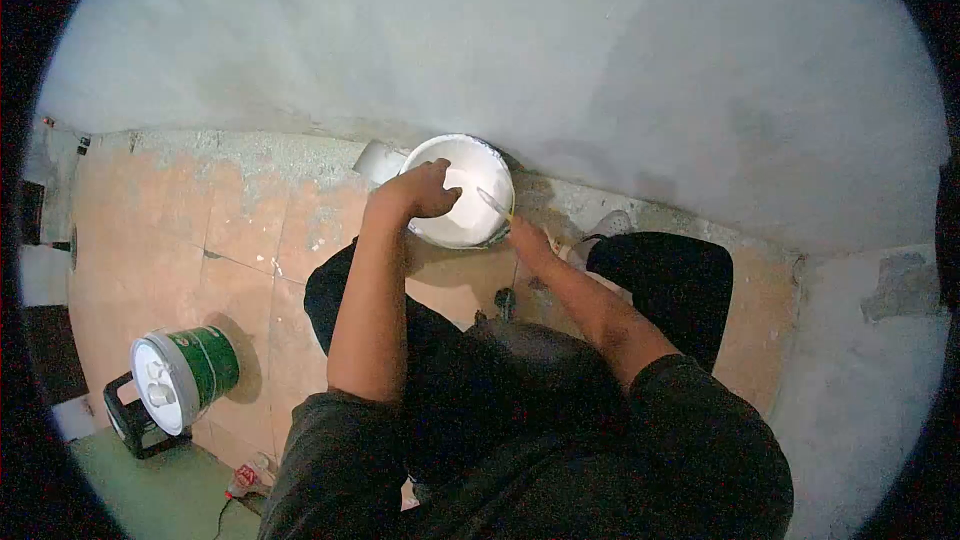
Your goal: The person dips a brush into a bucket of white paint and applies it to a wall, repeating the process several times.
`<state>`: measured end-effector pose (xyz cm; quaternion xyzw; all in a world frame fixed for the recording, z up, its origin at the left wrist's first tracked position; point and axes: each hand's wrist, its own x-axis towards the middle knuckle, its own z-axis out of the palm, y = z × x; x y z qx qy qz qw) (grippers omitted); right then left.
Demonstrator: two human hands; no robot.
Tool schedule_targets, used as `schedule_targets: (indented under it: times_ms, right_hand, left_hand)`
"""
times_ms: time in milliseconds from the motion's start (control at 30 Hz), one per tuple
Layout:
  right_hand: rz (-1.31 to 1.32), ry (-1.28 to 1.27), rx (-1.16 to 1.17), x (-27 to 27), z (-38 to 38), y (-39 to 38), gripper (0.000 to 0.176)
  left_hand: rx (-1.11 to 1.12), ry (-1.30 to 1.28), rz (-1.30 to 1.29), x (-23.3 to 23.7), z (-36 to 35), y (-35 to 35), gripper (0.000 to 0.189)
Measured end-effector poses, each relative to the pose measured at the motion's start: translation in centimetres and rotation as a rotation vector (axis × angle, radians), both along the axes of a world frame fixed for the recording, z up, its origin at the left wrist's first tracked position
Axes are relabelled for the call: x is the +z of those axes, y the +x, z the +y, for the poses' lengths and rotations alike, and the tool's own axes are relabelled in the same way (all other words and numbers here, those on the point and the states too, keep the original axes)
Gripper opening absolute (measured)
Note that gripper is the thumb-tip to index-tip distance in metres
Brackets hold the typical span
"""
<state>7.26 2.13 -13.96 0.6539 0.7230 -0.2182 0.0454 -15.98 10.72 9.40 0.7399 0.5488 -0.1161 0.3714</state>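
In front of me on the floor stands a white bucket (463, 239) with pale, creamy material inside. My left hand (425, 190) reaches over its left side, thumb and forefinger apart, with nothing seen between them. My right hand (531, 242) is closed at the bucket's right rim around a slim tool (492, 202) that looks like a putty knife. Its light blade points into the bucket, and a bit of yellow shows near my fingers. A flat grey plate (379, 162) sticks out from behind the bucket's left side.
A grey plastered wall (540, 50) rises right behind the bucket. Orange floor tiles (240, 220) carry white specks and rough cement along the wall. To the left are a green-and-white tub (205, 375), a dark-framed object (125, 418) and a red-and-white item (250, 478).
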Motion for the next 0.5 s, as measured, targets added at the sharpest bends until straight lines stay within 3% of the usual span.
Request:
schedule_targets:
  times_ms: [67,200,267,300,367,500]
  right_hand:
    - [0.028,-0.099,-0.069,0.6,0.5,-0.3,0.032]
    - [-0.025,0.058,0.065,-0.1,0.4,0.6,0.025]
    - [-0.252,0.016,0.281,-2.7,1.1,1.6,0.021]
    - [-0.252,0.016,0.281,-2.4,1.2,1.5,0.021]
    - [-0.149,-0.026,0.059,-0.8,1.5,0.8,0.021]
    - [-0.156,0.091,0.257,2.3,1.7,0.8,0.018]
  left_hand:
    - [-0.005,-0.022,0.008,0.4,0.0,-0.1,0.064]
    - [-0.032,0.004,0.002,-0.4,0.2,-0.2,0.064]
    - [0.000,-0.028,-0.014,0.0,0.0,-0.2,0.064]
    - [-0.032,0.006,-0.014,-0.5,0.2,-0.2,0.064]
    - [-0.029,0.044,-0.032,-0.2,-0.2,-0.1,0.061]
    - [-0.002,0.059,-0.045,-0.3,-0.2,-0.1,0.058]
